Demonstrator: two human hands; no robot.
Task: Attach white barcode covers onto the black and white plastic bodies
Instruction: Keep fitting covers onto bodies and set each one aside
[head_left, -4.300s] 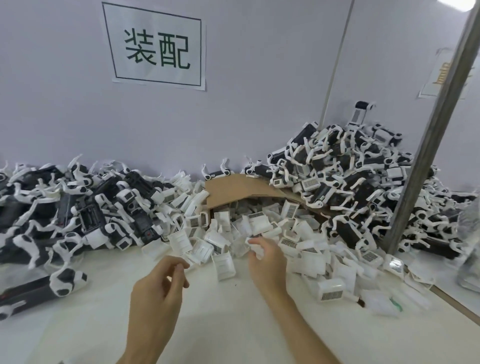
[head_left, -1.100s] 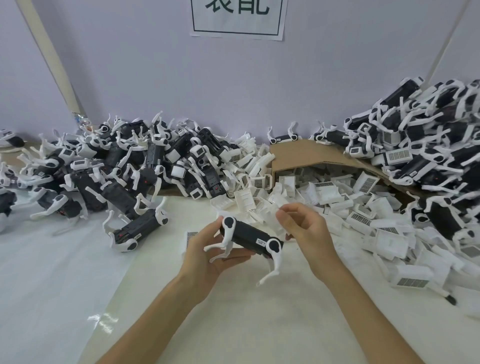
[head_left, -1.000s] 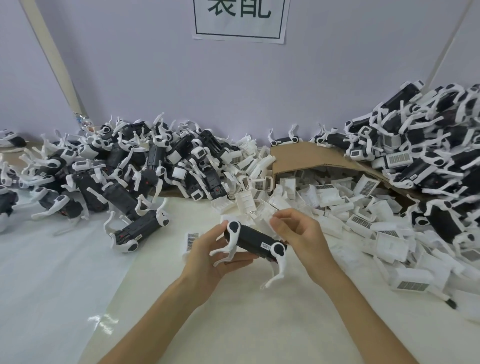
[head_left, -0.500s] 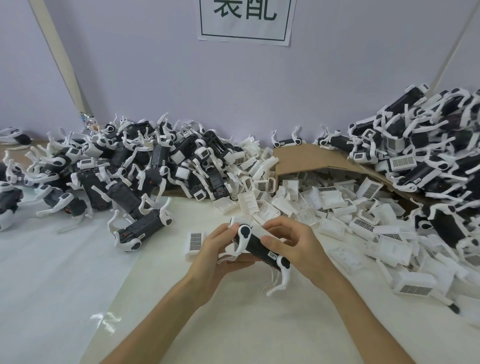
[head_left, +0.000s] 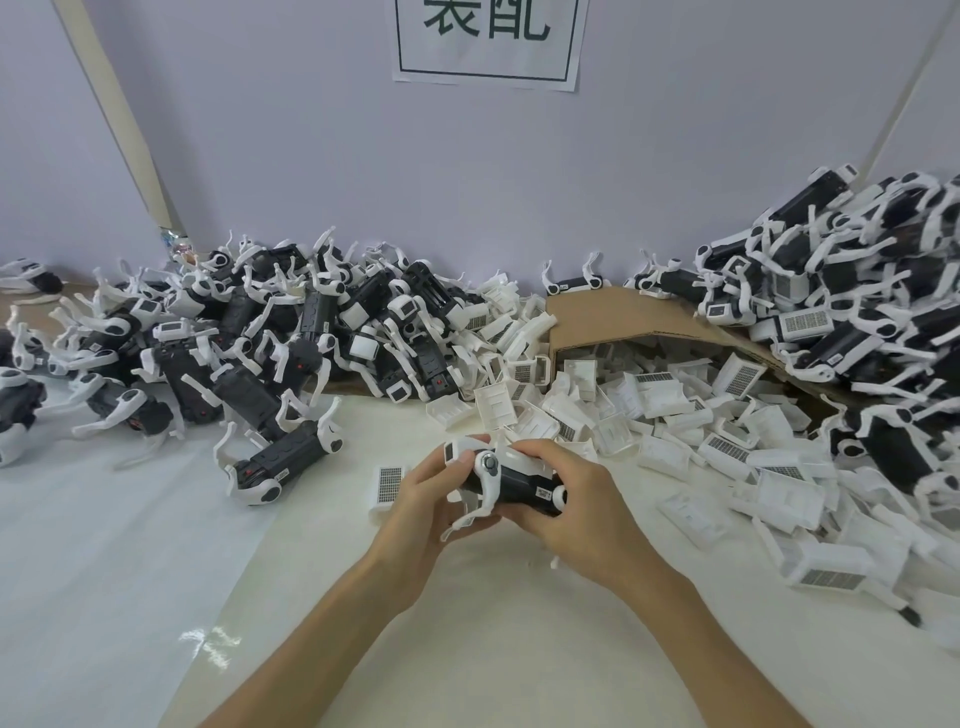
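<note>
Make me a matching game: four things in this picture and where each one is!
Things
1. paper sign
2. cardboard flap
3. black and white body
4. single barcode cover

Places
A. lying barcode-up on the table, beside the left hand
B. gripped by the left hand and the right hand
C. stuck on the wall
D. arching over the heap of white covers

Pairs: 1-C, 2-D, 3-B, 4-A
</note>
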